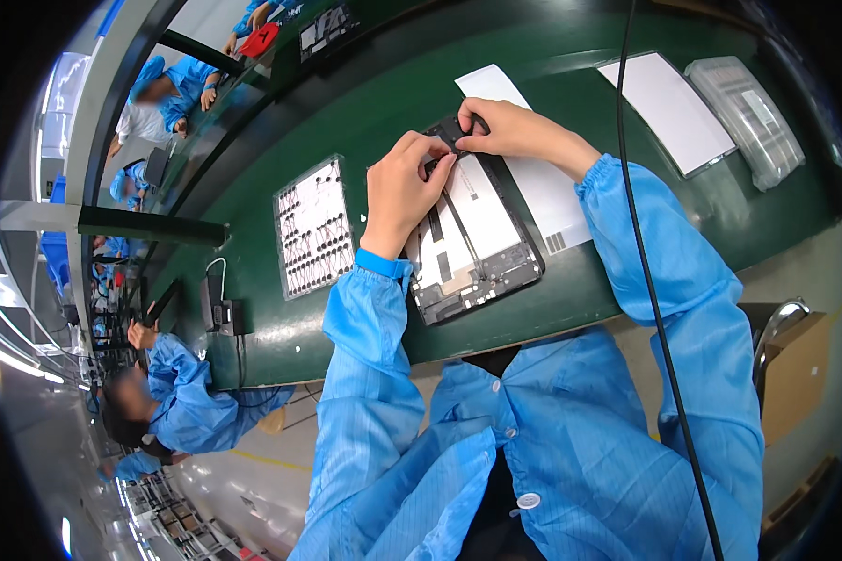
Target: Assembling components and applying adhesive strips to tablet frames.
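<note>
Pinching at the far end of the opened device (472,234), your two hands meet over a small dark part (451,136) that sits on its top edge. Your left hand (400,187) has its thumb and forefinger drawn together on the near side of that part, and your right hand (505,129) closes its fingertips on the far side, so the piece is gripped from both sides at once, probably to keep it square while it seats. Whether it is a connector or a strip of tape you cannot tell from here; the fingers hide most of it.

The device itself lies flat on the green bench (365,112), back open, pale inner plate and dark frame showing, angled so its long side runs toward your body and the working end sits within easy reach. A white sheet (543,187) lies under and beside it, likely as a clean rest.

To your left a parts tray (313,229) of small dark pieces lies just off the wrist, close for picking. Farther right sit a white panel (669,107) and a clear plastic tray (747,117), well apart from your hands. A black cable (646,262) hangs across the view, and other workers in blue coats (173,93) sit along the line on the left.
</note>
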Demonstrator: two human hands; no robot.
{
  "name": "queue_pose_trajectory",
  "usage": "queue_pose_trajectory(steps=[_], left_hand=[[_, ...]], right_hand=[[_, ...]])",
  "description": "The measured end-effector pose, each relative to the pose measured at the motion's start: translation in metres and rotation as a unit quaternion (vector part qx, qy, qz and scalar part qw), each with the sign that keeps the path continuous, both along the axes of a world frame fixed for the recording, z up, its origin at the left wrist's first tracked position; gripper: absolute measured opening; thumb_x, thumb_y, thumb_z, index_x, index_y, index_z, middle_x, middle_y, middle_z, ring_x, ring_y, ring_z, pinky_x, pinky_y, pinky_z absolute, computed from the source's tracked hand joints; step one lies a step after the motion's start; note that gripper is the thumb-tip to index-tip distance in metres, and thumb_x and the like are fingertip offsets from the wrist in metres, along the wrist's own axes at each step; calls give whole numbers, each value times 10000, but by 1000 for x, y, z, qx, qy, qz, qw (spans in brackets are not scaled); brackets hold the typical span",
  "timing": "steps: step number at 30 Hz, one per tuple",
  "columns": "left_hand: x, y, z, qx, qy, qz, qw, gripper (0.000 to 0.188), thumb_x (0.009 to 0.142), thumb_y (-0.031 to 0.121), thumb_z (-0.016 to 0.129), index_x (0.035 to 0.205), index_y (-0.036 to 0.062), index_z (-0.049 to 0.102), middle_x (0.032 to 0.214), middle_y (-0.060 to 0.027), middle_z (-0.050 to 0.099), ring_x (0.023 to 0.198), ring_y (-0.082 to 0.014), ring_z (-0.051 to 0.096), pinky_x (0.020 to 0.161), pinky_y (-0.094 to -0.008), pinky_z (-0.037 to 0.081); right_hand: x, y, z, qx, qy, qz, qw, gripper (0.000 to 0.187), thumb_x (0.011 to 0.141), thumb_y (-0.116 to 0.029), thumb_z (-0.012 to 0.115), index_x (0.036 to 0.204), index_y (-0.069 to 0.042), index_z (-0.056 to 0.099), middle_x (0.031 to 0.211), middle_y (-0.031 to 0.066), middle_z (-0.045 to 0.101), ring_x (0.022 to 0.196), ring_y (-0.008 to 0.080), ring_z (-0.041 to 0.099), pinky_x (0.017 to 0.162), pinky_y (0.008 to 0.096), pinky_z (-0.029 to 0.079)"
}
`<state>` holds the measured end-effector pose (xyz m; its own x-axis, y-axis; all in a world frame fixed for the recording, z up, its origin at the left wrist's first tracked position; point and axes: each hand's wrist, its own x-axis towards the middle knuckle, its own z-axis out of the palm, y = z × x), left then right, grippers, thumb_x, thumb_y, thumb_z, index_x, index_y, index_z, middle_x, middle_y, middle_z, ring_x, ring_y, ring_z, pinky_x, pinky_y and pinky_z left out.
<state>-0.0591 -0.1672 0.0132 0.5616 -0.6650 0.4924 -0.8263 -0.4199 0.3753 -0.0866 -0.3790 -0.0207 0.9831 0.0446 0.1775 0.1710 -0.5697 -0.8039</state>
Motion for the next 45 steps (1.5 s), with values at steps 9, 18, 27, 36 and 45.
queue_pose_trajectory(steps=[9,18,27,36,45], left_hand=[[9,-13,-11,-22,3,15,1000,115,837,138,740,864,56,663,777,-53,600,595,-172,547,557,-319,440],[-4,19,-3,-62,-13,22,998,300,908,175,654,1190,75,636,1169,-107,648,1118,-297,599,1019,-440,393],[-21,59,-39,-226,192,41,954,390,990,258,560,1365,153,560,1527,-66,456,1511,-321,250,1180,-641,71],[-19,55,-35,-435,180,62,880,435,1010,231,525,1403,63,449,1486,-148,350,1383,-307,340,1154,-411,258],[-33,49,-32,-428,266,-65,861,318,985,166,554,1263,22,494,1242,-143,466,1064,-272,463,994,-377,387]], right_hand=[[-14,0,-6,-34,-48,-29,998,324,888,-316,742,987,-70,555,764,103,663,693,258,640,620,377,473],[-66,14,35,-191,-69,-63,977,250,865,-277,723,949,-95,573,816,92,667,779,332,657,681,444,488],[-88,50,5,258,-59,-28,964,274,910,-36,669,1067,-83,449,1239,169,656,1312,244,543,875,348,527],[49,12,69,413,-66,-157,895,263,912,-25,639,999,-113,407,1506,129,503,1248,217,552,1040,330,452],[263,88,1,454,-101,-205,861,441,780,-16,742,1135,-65,484,1037,65,600,865,149,573,760,288,481]])
